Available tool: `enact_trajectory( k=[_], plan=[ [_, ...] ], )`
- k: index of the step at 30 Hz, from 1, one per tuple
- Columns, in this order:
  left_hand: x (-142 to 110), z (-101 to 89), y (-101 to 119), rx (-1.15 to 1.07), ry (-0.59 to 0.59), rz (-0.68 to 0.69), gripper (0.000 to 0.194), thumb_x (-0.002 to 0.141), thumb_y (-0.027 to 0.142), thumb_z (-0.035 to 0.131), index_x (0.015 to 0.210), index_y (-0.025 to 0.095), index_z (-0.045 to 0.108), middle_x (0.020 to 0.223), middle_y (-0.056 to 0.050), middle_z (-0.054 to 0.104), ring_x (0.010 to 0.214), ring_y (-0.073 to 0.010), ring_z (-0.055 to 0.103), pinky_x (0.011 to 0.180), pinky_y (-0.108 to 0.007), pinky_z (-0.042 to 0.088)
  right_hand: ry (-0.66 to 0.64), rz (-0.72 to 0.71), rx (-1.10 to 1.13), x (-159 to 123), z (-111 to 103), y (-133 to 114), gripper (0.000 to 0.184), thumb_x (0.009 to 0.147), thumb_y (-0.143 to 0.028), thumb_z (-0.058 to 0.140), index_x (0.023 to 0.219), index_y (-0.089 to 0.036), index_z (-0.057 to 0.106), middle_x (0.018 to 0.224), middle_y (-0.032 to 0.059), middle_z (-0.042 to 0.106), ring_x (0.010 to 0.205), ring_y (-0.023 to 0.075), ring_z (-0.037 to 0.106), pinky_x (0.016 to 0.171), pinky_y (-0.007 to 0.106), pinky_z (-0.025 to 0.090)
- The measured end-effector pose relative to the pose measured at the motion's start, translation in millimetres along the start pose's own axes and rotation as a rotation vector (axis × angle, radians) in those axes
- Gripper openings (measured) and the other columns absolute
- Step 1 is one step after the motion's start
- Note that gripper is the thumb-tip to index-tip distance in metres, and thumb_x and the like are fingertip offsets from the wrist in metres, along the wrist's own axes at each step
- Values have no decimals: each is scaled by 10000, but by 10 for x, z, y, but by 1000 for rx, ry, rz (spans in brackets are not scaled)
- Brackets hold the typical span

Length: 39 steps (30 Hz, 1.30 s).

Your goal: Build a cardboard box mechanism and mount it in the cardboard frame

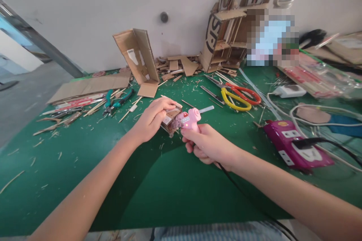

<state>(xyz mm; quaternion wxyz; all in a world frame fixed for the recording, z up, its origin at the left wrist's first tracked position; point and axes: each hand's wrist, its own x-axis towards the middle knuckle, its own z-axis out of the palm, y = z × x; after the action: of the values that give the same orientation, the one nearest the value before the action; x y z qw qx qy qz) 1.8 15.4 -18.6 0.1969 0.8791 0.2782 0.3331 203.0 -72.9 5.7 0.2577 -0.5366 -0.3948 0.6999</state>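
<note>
My right hand [205, 144] is wrapped round the grip of a pink glue gun [190, 119], whose red light is on and whose clear glue stick pokes out at the back. Its nozzle points left into a small cardboard piece [170, 119]. My left hand [154, 116] pinches that cardboard piece from above, fingers closed on its top edge. Both hands hover just above the green mat [158, 184], in the middle of the table. A black cord runs from the gun under my right wrist.
Yellow and red scissors [239, 97] lie behind the hands. A magenta power strip [295, 145] with a plug sits at right. Teal pliers [117, 101], sticks and cardboard scraps lie at left. A cardboard shelf model [226, 41] and a folded box [140, 58] lean on the wall.
</note>
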Motion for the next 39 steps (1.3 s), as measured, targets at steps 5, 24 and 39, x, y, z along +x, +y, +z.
enact_trajectory(
  k=[5,24,39],
  plan=[
    [13,-5,6,14,-4,29,281,980,187,315,1081,231,573,1277,-74,618,1228,-226,546,1060,-486,423,-2,71,-72,-129,-100,-40,279,916,-394,543,742,-191,462,513,-77,452,333,12,240,305,145,144],
    [-15,-20,-207,-208,245,-225,283,932,201,352,1030,180,617,1237,-76,675,1214,-227,586,1056,-427,450,200,-328,-487,-196,-291,86,321,899,-420,528,708,-167,583,507,-65,412,454,69,382,446,216,311],
    [-2,-12,-160,-388,160,-250,280,892,161,418,995,205,674,1248,-51,680,1269,-237,554,1118,-459,387,200,-345,-483,-63,-43,73,314,908,-408,490,754,-166,618,467,-44,493,404,90,473,449,228,355]
  ],
)
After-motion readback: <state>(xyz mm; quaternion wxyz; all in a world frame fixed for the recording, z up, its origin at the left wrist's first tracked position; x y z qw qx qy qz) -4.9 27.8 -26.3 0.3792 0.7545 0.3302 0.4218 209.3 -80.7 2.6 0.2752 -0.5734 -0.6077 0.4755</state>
